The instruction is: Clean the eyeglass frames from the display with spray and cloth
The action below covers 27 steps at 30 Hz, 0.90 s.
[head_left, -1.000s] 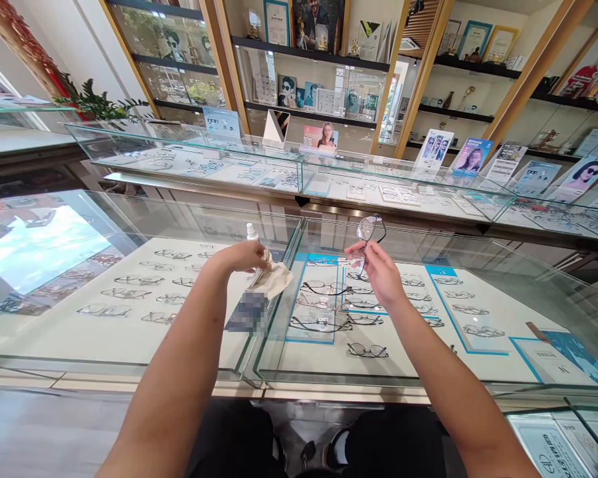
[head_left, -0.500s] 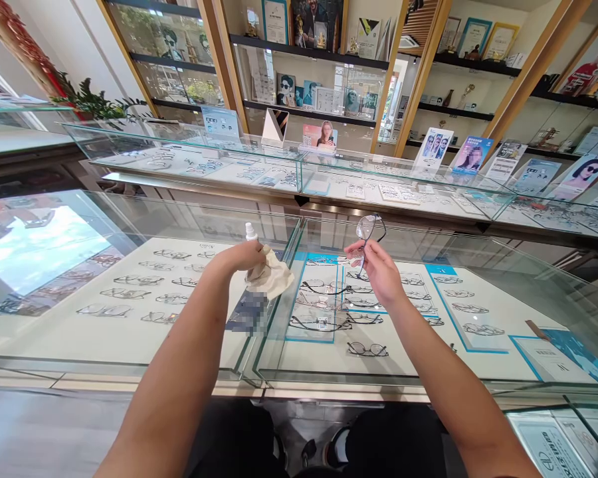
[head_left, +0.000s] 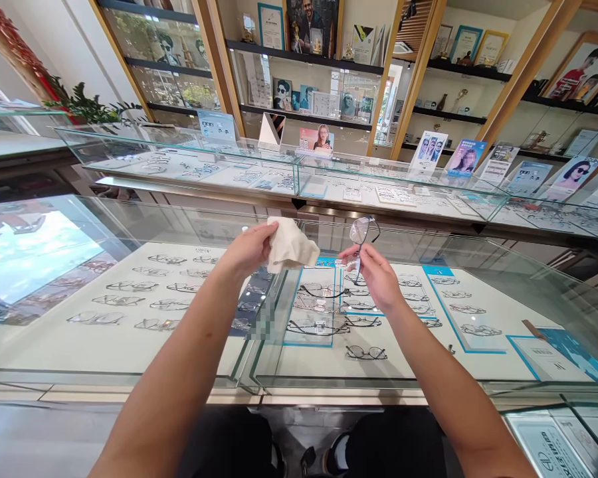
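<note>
My left hand (head_left: 253, 247) pinches a cream cleaning cloth (head_left: 293, 244) by its left edge, and the cloth spreads out to the right. To the right, my right hand (head_left: 377, 273) grips a pair of eyeglasses (head_left: 361, 231) with a dark thin frame, tilted up above the fingers. A gap separates the cloth from the glasses. The white cap of a bottle (head_left: 244, 229) just shows behind my left hand; the rest of it is hidden. Both hands are above the glass display case (head_left: 299, 382).
Rows of eyeglasses (head_left: 132, 286) lie inside the case, with one round-lensed pair (head_left: 366, 352) near its front. Another glass counter (head_left: 299, 176) runs behind, topped with standing cards (head_left: 466, 157). Shelves (head_left: 309, 53) line the wall. A potted plant (head_left: 87, 106) is at the far left.
My left hand has moved right and up with the cloth, away from the bottle and closer to the glasses. The cloth is now more spread out. My right hand has barely moved.
</note>
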Each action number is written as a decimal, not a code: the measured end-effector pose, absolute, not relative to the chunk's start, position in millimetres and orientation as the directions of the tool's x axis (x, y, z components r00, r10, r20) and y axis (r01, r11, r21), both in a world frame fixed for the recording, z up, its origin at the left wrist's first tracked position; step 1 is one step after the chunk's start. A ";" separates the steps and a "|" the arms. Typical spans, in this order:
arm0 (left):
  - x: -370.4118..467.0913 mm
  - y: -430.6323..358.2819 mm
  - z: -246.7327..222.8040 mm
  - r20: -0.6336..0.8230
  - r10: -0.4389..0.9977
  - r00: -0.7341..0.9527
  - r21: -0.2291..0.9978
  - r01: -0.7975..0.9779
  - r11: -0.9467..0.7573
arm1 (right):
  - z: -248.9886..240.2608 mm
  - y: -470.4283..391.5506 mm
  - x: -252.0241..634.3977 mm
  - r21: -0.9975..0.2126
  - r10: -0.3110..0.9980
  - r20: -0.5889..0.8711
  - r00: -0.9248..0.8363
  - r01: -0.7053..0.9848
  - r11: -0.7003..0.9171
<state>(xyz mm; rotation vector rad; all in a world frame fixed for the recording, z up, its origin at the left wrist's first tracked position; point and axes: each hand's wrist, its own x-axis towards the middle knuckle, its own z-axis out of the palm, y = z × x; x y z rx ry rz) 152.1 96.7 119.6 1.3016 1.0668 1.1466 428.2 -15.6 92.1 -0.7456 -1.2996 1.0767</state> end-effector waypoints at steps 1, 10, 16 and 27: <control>161.4 92.0 118.3 0.058 0.984 0.170 0.993 -0.112 -0.039 | 92.3 -16.4 427.7 -0.910 0.920 0.383 -0.085 -0.203 0.360; 217.8 50.5 103.4 0.217 0.921 0.324 0.922 -0.377 -0.085 | 89.6 -21.7 420.2 -0.939 0.915 0.335 -0.224 -0.163 0.304; 224.4 39.5 102.0 0.370 0.841 0.393 0.920 -0.277 -0.276 | 84.8 -20.2 416.7 -0.946 0.915 0.318 -0.247 -0.151 0.288; 225.1 40.1 91.1 0.450 0.826 0.339 0.889 -0.255 -0.380 | 83.3 -19.9 411.2 -0.954 0.915 0.293 -0.277 -0.151 0.259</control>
